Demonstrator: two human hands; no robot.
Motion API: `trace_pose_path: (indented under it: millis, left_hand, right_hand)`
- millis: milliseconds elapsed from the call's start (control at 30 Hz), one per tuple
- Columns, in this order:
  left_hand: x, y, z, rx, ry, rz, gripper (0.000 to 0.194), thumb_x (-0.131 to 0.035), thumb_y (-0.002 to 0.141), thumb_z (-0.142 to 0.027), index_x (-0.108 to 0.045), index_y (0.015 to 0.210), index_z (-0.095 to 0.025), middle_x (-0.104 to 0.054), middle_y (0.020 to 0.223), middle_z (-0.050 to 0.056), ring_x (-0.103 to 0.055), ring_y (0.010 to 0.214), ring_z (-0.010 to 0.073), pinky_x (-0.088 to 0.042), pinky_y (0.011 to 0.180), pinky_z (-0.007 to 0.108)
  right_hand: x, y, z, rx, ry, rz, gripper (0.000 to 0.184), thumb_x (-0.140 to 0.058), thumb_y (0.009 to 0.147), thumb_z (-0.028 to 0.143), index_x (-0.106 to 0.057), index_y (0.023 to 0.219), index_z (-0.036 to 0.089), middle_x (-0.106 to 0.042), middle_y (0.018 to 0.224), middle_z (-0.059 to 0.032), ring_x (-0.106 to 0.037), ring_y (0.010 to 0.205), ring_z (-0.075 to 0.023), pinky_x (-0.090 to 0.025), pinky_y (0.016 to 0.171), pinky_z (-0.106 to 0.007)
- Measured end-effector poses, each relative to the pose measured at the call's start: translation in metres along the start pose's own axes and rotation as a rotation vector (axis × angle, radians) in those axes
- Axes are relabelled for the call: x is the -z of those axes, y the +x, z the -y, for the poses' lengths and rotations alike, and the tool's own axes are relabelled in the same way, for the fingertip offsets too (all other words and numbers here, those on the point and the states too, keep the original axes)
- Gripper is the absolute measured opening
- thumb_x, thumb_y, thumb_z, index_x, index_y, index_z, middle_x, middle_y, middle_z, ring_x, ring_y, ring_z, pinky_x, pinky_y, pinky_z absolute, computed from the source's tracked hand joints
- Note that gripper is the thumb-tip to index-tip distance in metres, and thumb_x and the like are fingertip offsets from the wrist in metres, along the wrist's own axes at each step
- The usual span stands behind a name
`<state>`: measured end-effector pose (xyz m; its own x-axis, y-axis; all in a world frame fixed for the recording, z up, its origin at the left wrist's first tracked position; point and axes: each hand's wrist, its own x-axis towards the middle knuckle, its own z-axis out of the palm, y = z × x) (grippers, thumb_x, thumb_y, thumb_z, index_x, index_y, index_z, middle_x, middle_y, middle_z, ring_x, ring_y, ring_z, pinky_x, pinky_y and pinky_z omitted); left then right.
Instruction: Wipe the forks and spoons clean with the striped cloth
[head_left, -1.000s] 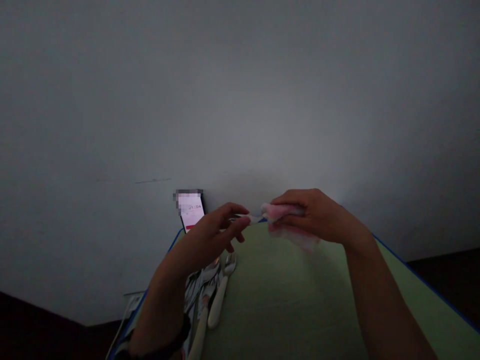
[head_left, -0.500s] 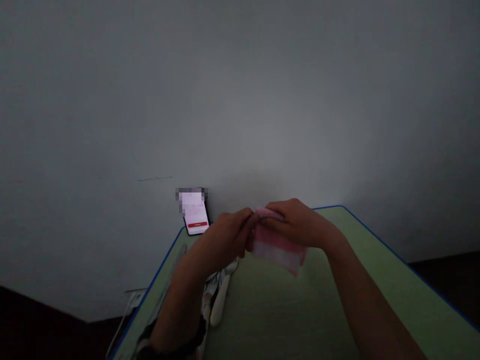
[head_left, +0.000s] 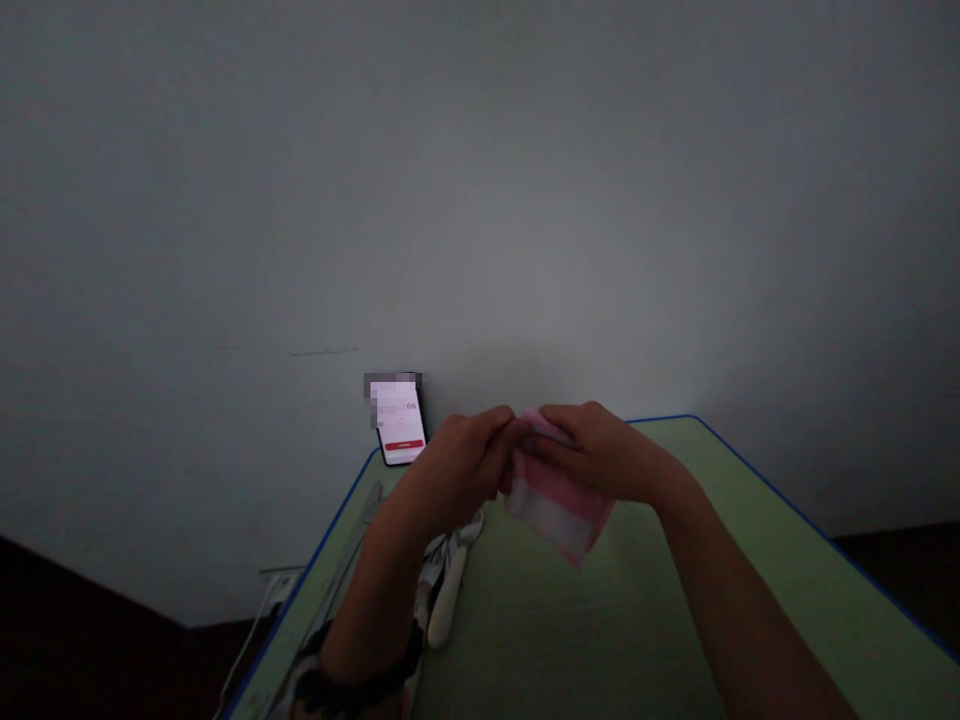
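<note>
My right hand (head_left: 600, 450) is closed on a pink-and-white cloth (head_left: 562, 500), whose loose part hangs below the fingers. Pressed up against the cloth's left edge, my left hand (head_left: 469, 460) has its thumb and fingers pinched together. Cutlery that showed between the hands earlier is now hidden by the fingers and cloth. Both hands are held above the far part of the green table (head_left: 600, 640). Under my left forearm lie several pieces of cutlery, among them a spoon with a pale handle (head_left: 448, 600) and a fork (head_left: 430, 572).
A phone with a lit screen (head_left: 401, 420) leans on the grey wall (head_left: 525, 200) at the table's far left corner. Long metal cutlery (head_left: 352, 540) lies along the left edge. A white cable (head_left: 244, 645) hangs from a socket left of the table.
My left hand has moved right and closed against the cloth, its fingers having been looser around the cutlery's metal end. The cloth now hangs lower, and the cutlery between the hands is covered.
</note>
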<state>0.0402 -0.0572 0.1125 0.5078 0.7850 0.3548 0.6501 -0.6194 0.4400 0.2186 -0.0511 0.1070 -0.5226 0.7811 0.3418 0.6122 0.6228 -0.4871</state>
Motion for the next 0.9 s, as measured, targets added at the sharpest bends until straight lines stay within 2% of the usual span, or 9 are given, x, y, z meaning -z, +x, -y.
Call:
trace_pose_path:
  millis: [167,300,433,767,833,900]
  left_hand:
    - [0.006,-0.004,0.012,0.031,-0.046,-0.004,0.035,-0.035,0.092,-0.031,-0.05,0.065,-0.017,-0.055,0.048,-0.004,-0.052,0.046,0.0075,-0.036,0.052,0.019]
    - [0.016,-0.011,0.026,0.07,-0.059,-0.037,0.038,-0.035,0.092,-0.035,-0.052,0.063,-0.017,-0.056,0.047,-0.004,-0.051,0.043,0.0074,-0.037,0.051,0.019]
    - [0.02,-0.013,0.031,0.087,-0.022,-0.063,0.04,-0.035,0.091,-0.037,-0.054,0.063,-0.016,-0.056,0.048,-0.003,-0.051,0.044,0.0077,-0.036,0.049,0.019]
    - [0.022,-0.011,0.022,0.073,0.061,-0.098,0.037,-0.037,0.09,-0.036,-0.048,0.061,-0.017,-0.047,0.043,-0.005,-0.043,0.04,0.0073,-0.029,0.044,0.019]
    - [0.022,-0.01,0.021,0.084,0.062,-0.154,0.036,-0.039,0.089,-0.037,-0.05,0.062,-0.017,-0.046,0.043,-0.005,-0.042,0.04,0.0076,-0.029,0.043,0.019]
    - [0.02,-0.009,0.021,0.118,0.072,-0.261,0.035,-0.041,0.088,-0.038,-0.053,0.063,-0.017,-0.048,0.044,-0.005,-0.044,0.041,0.0082,-0.031,0.044,0.02]
  right_hand:
    - [0.007,-0.002,0.0,-0.036,0.05,0.097,0.035,-0.044,0.085,0.047,-0.056,0.079,0.016,-0.058,0.072,-0.0009,-0.048,0.061,-0.0097,-0.03,0.054,-0.022]
    - [0.015,-0.007,0.002,-0.1,0.086,0.185,0.034,-0.046,0.083,0.048,-0.057,0.085,0.016,-0.059,0.073,-0.0009,-0.047,0.06,-0.01,-0.032,0.052,-0.022]
    - [0.018,-0.01,0.002,-0.11,0.086,0.226,0.033,-0.047,0.083,0.047,-0.057,0.086,0.016,-0.058,0.075,-0.0009,-0.048,0.062,-0.0101,-0.033,0.052,-0.021]
    - [0.015,-0.006,0.009,-0.043,0.053,0.163,0.027,-0.046,0.084,0.04,-0.053,0.076,0.015,-0.054,0.067,0.0005,-0.045,0.059,-0.0093,-0.03,0.053,-0.022]
    - [0.014,-0.005,0.008,-0.029,0.077,0.148,0.027,-0.047,0.084,0.041,-0.053,0.077,0.015,-0.054,0.068,0.0003,-0.046,0.06,-0.0094,-0.031,0.053,-0.021]
    - [0.014,-0.006,0.006,-0.032,0.12,0.136,0.029,-0.047,0.084,0.043,-0.053,0.08,0.015,-0.054,0.07,0.0002,-0.045,0.061,-0.0094,-0.032,0.053,-0.021]
